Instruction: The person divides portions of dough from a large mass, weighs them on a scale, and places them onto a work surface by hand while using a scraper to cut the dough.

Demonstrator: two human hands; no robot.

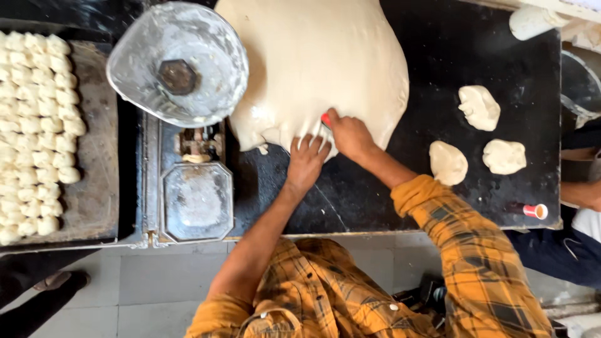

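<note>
Dough mass (pixel 319 62), large, pale and smooth, lies on the black worktop (pixel 426 37) at upper centre, its near edge sagging toward the person. Left hand (pixel 305 161) rests flat on that near edge, fingers spread and pressing down on the dough. Right hand (pixel 349 134) sits just beside it, closed around a red-handled tool (pixel 325 119) whose working end is buried in the dough (blade shape cannot be told). Both sleeves are an orange-and-dark plaid, pushed up on the left forearm. To the right of the mass, well apart from it, three cut dough pieces (pixel 479 107) lie on the same black surface, one above and two side by side nearer the person. A small red-and-white cylinder (pixel 536 211) lies near the worktop's front right corner. Left of the mass, touching or nearly touching its edge, stands a round, flour-dusted metal pan (pixel 178 62) with a hexagonal nut at its centre; below it sits an octagonal metal plate (pixel 196 201), both part of a balance-type scale. Further left, a tray (pixel 94 188) holds many small dough balls (pixel 37 125) packed in rows. Another person's forearm (pixel 582 194) shows at the right edge. Pale floor tiles (pixel 156 281) lie below the worktop.
</note>
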